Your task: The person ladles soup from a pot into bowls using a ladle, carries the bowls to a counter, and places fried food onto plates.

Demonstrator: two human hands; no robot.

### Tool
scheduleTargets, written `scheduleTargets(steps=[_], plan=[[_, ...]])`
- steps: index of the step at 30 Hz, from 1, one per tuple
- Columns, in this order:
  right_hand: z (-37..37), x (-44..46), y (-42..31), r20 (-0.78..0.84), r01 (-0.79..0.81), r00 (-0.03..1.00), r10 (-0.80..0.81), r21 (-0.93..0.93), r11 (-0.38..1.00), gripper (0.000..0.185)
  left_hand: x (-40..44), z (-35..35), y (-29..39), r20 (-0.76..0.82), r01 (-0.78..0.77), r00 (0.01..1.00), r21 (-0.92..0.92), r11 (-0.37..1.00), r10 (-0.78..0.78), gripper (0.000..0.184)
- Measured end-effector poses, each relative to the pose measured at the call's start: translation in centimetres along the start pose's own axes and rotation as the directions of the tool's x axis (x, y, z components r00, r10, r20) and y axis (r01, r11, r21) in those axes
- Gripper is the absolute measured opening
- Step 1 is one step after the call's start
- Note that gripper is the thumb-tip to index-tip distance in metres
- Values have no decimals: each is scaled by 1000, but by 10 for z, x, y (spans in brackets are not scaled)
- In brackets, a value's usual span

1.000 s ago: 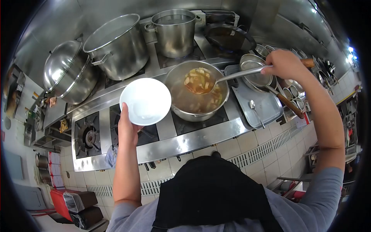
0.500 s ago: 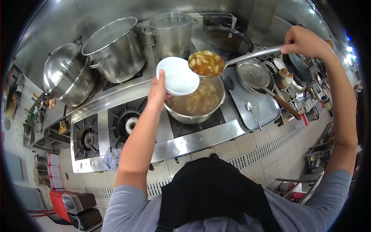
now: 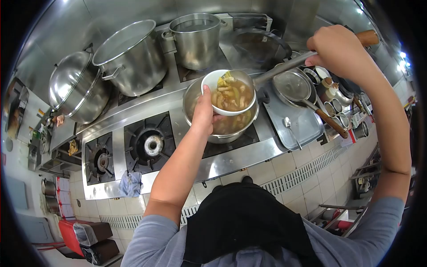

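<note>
**One white bowl (image 3: pixel 210 80) and one steel ladle (image 3: pixel 284 67), close together above the soup pot (image 3: pixel 227 139)!**

And here we are at the stove, two hands in play, both full! My left grip (image 3: pixel 203 115) has the bowl, thumb up along the near rim, fingers curled beneath, holding it directly over the one soup pot. My right grip (image 3: pixel 336 46) is clenched around the ladle's shaft, high on the right, with the wooden handle end (image 3: pixel 368 37) poking out past my hand. Down the other end, the ladle's single cup is tipped at the bowl's right rim; whether metal touches bowl, I can't tell from here. In the bowl, brown soup (image 3: pixel 233 98) with pale chunks and yellow-green vegetable pieces, too jumbled to count!

Look along the back: two open stockpots, the larger (image 3: pixel 133 62) on the left, the smaller (image 3: pixel 198 44) beside it, plus one domed-lid pot (image 3: pixel 73 84) at far left and one dark wok (image 3: pixel 258 44), hazy, on the right. Front left, two bare burners (image 3: pixel 153 145), side by side, and one bluish cloth (image 3: pixel 130 184) draped over the stove's front edge. Over to my right, one metal tray (image 3: pixel 308 129) carrying one spoon (image 3: pixel 288 122), and one wooden-handled strainer (image 3: pixel 292 85) resting at its back end!
</note>
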State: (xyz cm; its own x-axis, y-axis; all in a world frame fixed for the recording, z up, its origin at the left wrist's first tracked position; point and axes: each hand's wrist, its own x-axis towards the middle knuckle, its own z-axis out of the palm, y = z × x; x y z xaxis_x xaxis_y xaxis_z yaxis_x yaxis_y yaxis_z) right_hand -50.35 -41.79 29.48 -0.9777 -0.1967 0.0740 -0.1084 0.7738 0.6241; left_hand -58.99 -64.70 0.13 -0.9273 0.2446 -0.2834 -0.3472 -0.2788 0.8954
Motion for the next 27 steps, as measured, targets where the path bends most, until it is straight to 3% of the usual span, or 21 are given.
scheduleTargets(steps=[1, 3, 9, 12, 15, 18, 23, 27], plan=[[3, -4, -2, -3, 7, 1000, -7, 3, 1000, 33, -1, -2, 0, -8, 0, 1000, -1, 1000, 0, 70], [12, -12, -4, -300, 113, 944, -133, -83, 990, 29, -2, -7, 2, 9, -4, 1000, -49, 999, 4, 70], [7, -25, -6, -520, 126, 822, -232, -231, 965, 25, -8, -18, 5, -41, -44, 998, -91, 995, 41, 73], [-17, -35, -12, -564, 34, 796, -219, -320, 947, 26, -13, -26, 8, -50, -41, 998, -115, 993, 36, 74], [-18, -34, 5, -601, 0, 777, -186, -296, 955, 26, -14, -36, 7, -52, -95, 995, -165, 982, 88, 74], [-10, -32, 33, -579, -32, 810, -91, -200, 979, 26, -18, -49, 12, -118, -110, 989, -183, 977, 89, 73], [-3, -30, 45, -405, -127, 913, 56, -151, 980, 29, -27, -76, 22, -157, -180, 976, -209, 961, 148, 77], [18, -20, 18, -432, -105, 902, 23, -167, 980, 29, -36, -105, 28, -196, -218, 966, -264, 940, 169, 67]])
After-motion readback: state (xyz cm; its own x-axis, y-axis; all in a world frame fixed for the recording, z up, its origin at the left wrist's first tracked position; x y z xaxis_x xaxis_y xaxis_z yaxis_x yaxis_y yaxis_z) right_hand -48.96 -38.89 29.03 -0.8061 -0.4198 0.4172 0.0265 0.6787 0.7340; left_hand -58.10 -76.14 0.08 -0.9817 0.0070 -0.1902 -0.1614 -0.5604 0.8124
